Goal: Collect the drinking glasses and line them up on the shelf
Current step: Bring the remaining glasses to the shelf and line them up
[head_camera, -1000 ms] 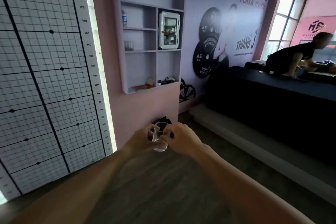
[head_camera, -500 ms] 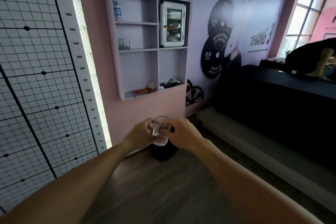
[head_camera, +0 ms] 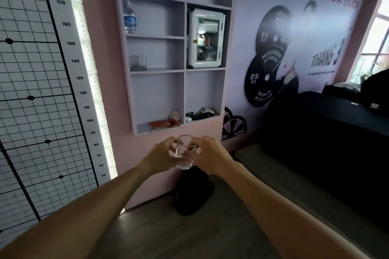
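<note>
I hold one clear drinking glass (head_camera: 184, 152) in front of me, below the wall shelf unit (head_camera: 185, 70). My left hand (head_camera: 161, 154) grips its left side and my right hand (head_camera: 210, 155) grips its right side. The glass is tilted a little, its rim towards the wall. Two more clear glasses (head_camera: 137, 62) stand side by side at the left end of the middle-left shelf compartment. The rest of that shelf board is bare.
A water bottle (head_camera: 129, 18) stands in the top-left compartment and a white glass-door cabinet (head_camera: 206, 38) fills the top right. Small items (head_camera: 166, 123) lie on the bottom shelf. A black bag (head_camera: 192, 192) sits on the floor by the wall. A dark platform (head_camera: 328, 132) is on the right.
I have walked closer to the shelf unit, which now looks larger and more central. Both hands still hold the glass, carried slightly higher. The person at the right has left the view.
</note>
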